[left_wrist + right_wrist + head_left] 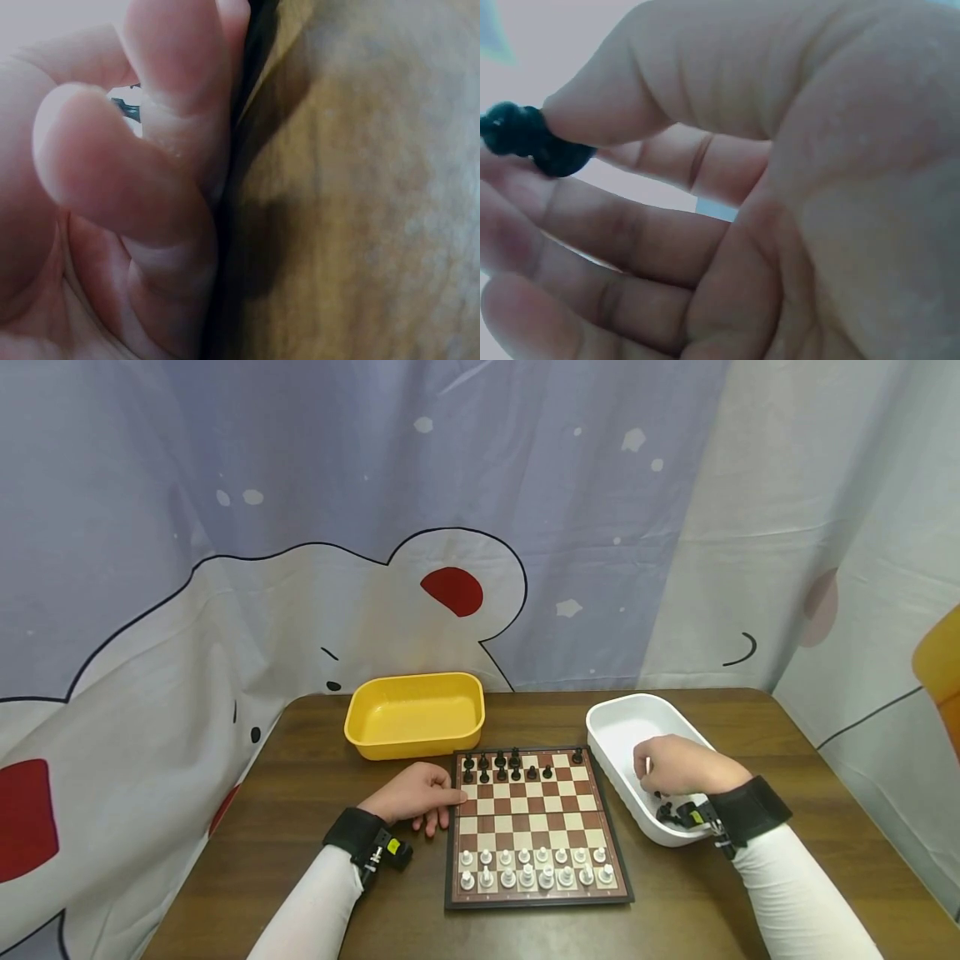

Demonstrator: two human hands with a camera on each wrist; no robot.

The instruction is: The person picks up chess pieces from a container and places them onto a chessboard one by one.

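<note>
We see the right hand point(675, 764) above a white, rounded rectangular plastic tray point(617, 731), to the right of the board. Its thumb and a fingertip pinch a small, glossy black chess piece point(531, 139); the remaining fingers are loosely bent. The right wrist view shows this piece clasped near the fingertips – we cannot tell its type. Dark shapes lie in the near part of the tray, partly hidden by the hand and wrist.

We find the left hand point(412, 793) at the left edge of a flat, brown-and-cream checkered chessboard with a dark rim point(517, 824). One digit extends across the rim; the other visible fingers are loosely bent beside the edge and hold nothing.

On the board, we count two full rows of small white chess pieces point(546, 878) along the near side. Along the far side, small black chess pieces point(502, 774) stand in two partial rows – most toward the left, with one alone at the far right corner.

A yellow, rounded rectangular plastic tray point(415, 748) sits beyond the left hand, by the board's far left corner. All rest on a brown wood-grain table point(300, 827).
</note>
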